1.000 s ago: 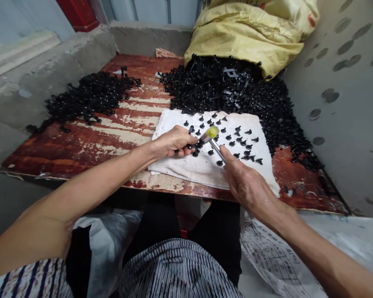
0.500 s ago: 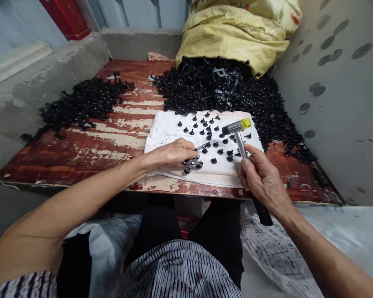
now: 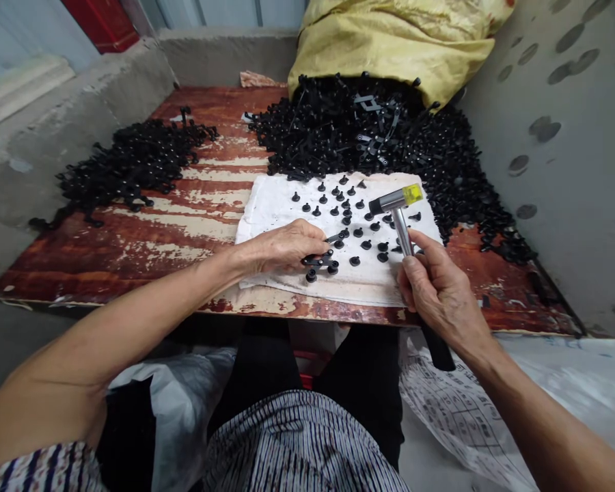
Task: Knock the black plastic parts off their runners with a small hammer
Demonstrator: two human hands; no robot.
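My left hand (image 3: 285, 247) rests on a folded white cloth (image 3: 307, 290), its fingertips on a black moulded plastic runner (image 3: 318, 260) with several studs attached. My right hand (image 3: 441, 294) grips a small hammer (image 3: 404, 229) by its black handle. The hammer has a steel shaft and a metal head with a yellow tip (image 3: 413, 195), raised above the cloth. Several loose black plastic studs (image 3: 355, 260) stand on the cloth between my hands.
Heaps of black plastic parts lie behind the cloth (image 3: 369, 130) and at the left (image 3: 133, 160) on a worn red-painted board (image 3: 133, 273). A yellow sack (image 3: 394, 48) spills at the back. Concrete walls flank the board. A printed paper sheet (image 3: 456, 417) lies below right.
The hammer has lifted off the cloth, with its head now upright and away from the studs. My left hand has drawn back toward me with the runner. Little has changed in the last half second.
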